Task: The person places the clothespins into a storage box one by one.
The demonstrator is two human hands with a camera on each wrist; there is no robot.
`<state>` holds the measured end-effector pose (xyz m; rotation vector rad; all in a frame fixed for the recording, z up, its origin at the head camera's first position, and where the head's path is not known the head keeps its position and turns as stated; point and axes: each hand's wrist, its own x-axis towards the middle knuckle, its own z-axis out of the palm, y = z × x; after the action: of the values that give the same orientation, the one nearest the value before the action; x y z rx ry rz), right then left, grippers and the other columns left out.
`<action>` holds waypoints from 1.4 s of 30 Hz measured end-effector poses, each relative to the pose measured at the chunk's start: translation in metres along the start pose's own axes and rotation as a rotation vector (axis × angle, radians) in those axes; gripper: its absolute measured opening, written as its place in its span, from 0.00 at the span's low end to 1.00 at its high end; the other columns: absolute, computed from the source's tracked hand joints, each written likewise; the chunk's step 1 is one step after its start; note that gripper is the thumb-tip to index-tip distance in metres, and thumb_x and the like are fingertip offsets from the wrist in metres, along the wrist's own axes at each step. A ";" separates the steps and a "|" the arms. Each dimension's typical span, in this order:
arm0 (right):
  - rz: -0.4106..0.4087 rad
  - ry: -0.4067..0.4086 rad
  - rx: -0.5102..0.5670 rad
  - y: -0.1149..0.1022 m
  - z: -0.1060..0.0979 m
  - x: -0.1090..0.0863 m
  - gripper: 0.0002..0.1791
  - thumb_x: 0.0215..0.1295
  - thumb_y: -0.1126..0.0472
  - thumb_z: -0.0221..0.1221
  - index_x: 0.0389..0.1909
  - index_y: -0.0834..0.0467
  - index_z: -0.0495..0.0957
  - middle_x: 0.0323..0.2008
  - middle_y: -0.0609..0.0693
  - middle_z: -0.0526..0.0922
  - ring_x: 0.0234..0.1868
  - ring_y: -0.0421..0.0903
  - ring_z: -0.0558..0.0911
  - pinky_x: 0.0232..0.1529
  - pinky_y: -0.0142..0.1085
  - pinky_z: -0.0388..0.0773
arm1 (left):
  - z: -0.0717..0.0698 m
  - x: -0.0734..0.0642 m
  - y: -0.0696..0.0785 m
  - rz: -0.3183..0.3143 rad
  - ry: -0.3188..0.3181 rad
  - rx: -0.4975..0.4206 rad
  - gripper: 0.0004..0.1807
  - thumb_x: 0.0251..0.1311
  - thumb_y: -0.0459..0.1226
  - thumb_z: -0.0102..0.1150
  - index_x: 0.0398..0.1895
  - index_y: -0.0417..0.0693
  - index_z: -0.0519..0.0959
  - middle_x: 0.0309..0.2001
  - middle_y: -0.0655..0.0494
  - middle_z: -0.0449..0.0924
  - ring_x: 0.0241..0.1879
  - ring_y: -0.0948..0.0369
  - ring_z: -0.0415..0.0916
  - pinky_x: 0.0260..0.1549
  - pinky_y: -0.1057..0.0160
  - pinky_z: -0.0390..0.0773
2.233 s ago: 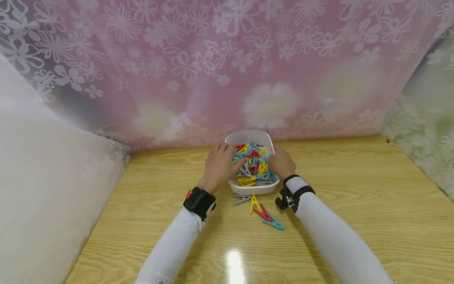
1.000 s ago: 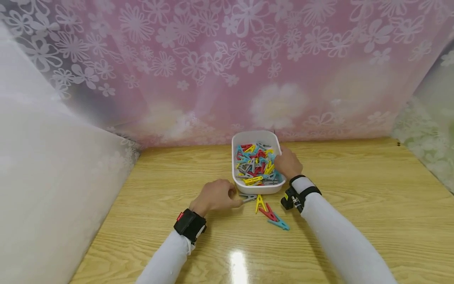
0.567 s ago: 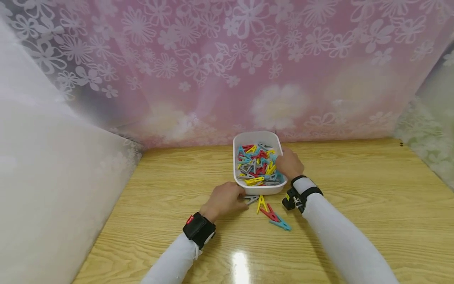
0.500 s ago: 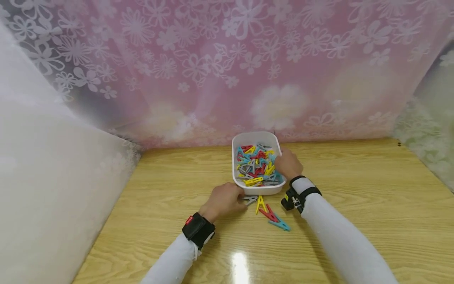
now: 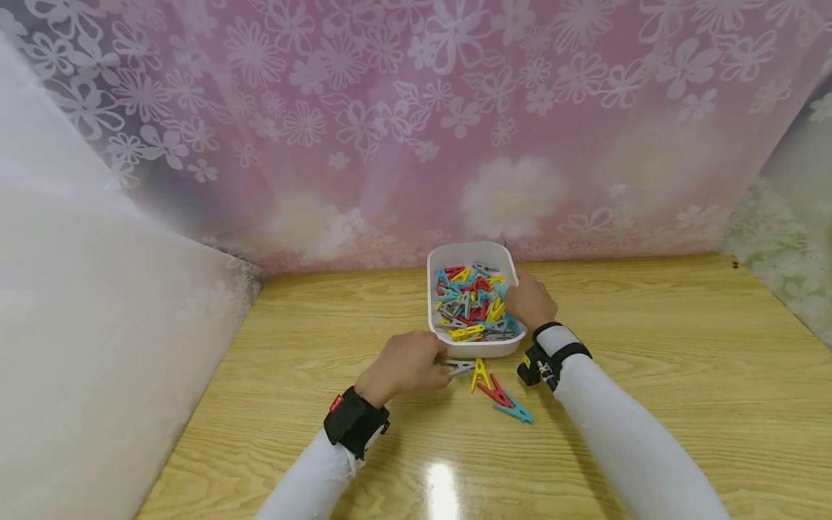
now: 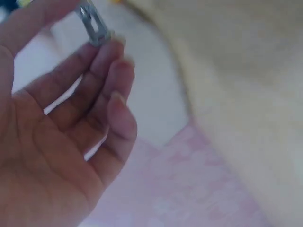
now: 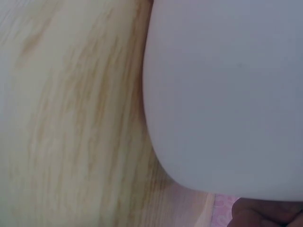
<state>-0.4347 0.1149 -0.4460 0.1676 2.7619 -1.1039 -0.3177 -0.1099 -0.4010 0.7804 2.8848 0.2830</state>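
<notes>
My left hand [image 5: 404, 365] is at the near left corner of a white plastic basket [image 5: 477, 349]. Its thumb and fingers pinch one end of a grey clothespin [image 5: 463, 367]; in the left wrist view that grey clothespin [image 6: 96, 26] sits at the fingertips. On the far side, my right hand [image 5: 531, 300] grips the basket's right rim, thumb side over the edge. The right wrist view is mostly filled by the basket's outer wall [image 7: 227, 94], with a bit of fingers [image 7: 265, 213] at the bottom. Many red, yellow, blue and grey clothespins [image 5: 469, 296] lie heaped inside the basket.
In front of the basket a yellow clothespin [image 5: 479, 375], a red clothespin [image 5: 495, 392] and a blue clothespin [image 5: 516, 412] lie in a slanting row on the wooden table [image 5: 624, 347]. A pink flowered curtain [image 5: 364, 144] hangs behind the table's back edge.
My left hand has come from above the basket down to its near left corner and taken hold of the grey clothespin, which has turned slightly. My right hand stays on the rim.
</notes>
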 end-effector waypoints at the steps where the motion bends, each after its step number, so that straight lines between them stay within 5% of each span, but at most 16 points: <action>1: 0.000 0.003 0.001 0.000 -0.001 0.000 0.27 0.69 0.60 0.43 0.68 0.63 0.60 0.52 0.65 0.76 0.43 0.58 0.80 0.39 0.52 0.77 | -0.006 -0.001 0.002 0.020 0.002 -0.004 0.08 0.50 0.46 0.67 0.27 0.54 0.82 0.25 0.64 0.75 0.23 0.66 0.67 0.22 0.66 0.67; 6: 0.001 0.002 0.013 0.000 -0.003 -0.002 0.27 0.68 0.61 0.44 0.68 0.64 0.61 0.51 0.65 0.77 0.43 0.58 0.81 0.38 0.52 0.77 | -0.024 -0.002 0.011 0.084 0.040 0.023 0.13 0.53 0.49 0.66 0.36 0.52 0.84 0.33 0.62 0.78 0.29 0.67 0.71 0.27 0.67 0.71; 13: -0.008 0.013 0.017 -0.001 -0.001 -0.002 0.27 0.68 0.61 0.44 0.67 0.63 0.62 0.52 0.64 0.77 0.44 0.58 0.80 0.40 0.53 0.76 | -0.027 0.006 0.009 0.106 0.099 0.055 0.14 0.53 0.51 0.65 0.36 0.53 0.84 0.34 0.64 0.78 0.32 0.66 0.72 0.28 0.67 0.72; 17: -0.013 0.009 0.012 -0.001 -0.001 -0.002 0.27 0.68 0.61 0.43 0.68 0.63 0.62 0.52 0.64 0.77 0.44 0.58 0.80 0.40 0.53 0.76 | -0.030 0.020 0.003 0.075 0.135 0.019 0.16 0.54 0.51 0.65 0.36 0.51 0.84 0.35 0.60 0.80 0.32 0.65 0.74 0.28 0.65 0.74; 26: 0.016 0.015 0.019 -0.001 -0.003 -0.002 0.28 0.67 0.62 0.44 0.69 0.61 0.61 0.54 0.64 0.76 0.46 0.58 0.78 0.43 0.54 0.74 | -0.037 0.075 -0.017 -0.052 0.181 -0.031 0.17 0.56 0.50 0.65 0.39 0.47 0.84 0.38 0.56 0.82 0.33 0.63 0.75 0.31 0.63 0.75; 33: 0.019 0.014 0.016 -0.004 -0.001 -0.002 0.28 0.69 0.60 0.45 0.69 0.62 0.60 0.53 0.63 0.76 0.45 0.58 0.79 0.44 0.54 0.75 | -0.040 0.091 -0.021 -0.124 0.250 -0.077 0.16 0.57 0.50 0.64 0.38 0.47 0.83 0.37 0.55 0.81 0.30 0.61 0.75 0.27 0.62 0.75; 39: 0.006 0.012 0.008 -0.003 -0.002 -0.001 0.28 0.70 0.60 0.44 0.69 0.63 0.60 0.53 0.64 0.76 0.45 0.58 0.79 0.44 0.54 0.75 | -0.034 0.097 -0.025 -0.224 0.328 -0.097 0.38 0.58 0.58 0.59 0.67 0.46 0.68 0.62 0.47 0.70 0.59 0.51 0.69 0.50 0.52 0.73; 42: 0.012 0.014 -0.004 0.000 -0.003 -0.001 0.27 0.70 0.59 0.43 0.69 0.63 0.60 0.53 0.64 0.76 0.45 0.58 0.79 0.43 0.54 0.75 | -0.029 0.095 -0.027 -0.230 0.348 -0.085 0.39 0.60 0.59 0.56 0.68 0.48 0.65 0.65 0.46 0.67 0.60 0.50 0.68 0.52 0.51 0.72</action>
<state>-0.4345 0.1168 -0.4434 0.1918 2.7715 -1.0981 -0.4172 -0.0884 -0.3868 0.4123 3.2190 0.5592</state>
